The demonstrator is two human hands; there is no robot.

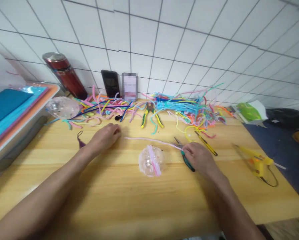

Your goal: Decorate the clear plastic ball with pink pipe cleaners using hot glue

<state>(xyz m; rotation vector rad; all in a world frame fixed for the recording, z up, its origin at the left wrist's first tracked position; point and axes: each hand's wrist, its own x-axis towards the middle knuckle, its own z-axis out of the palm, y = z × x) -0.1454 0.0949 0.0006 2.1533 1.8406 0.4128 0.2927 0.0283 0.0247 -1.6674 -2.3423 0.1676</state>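
Observation:
My left hand (105,136) rests on the wooden table (89,200) with fingers curled, near the left end of a long pink pipe cleaner (149,140); what it pinches is hidden. My right hand (198,156) is closed round green-handled pliers (188,163), whose jaws sit at the pipe cleaner's right end. Between my hands lies a clear plastic ball (151,161) with a pink pipe cleaner wrapped over it.
A heap of coloured pipe cleaners (179,108) runs along the wall, with yellow-handled pliers (151,115), two phones (110,83), a red flask (64,75) and another clear ball (62,107). A yellow glue gun (257,161) lies right; stacked coloured sheets (11,110) left.

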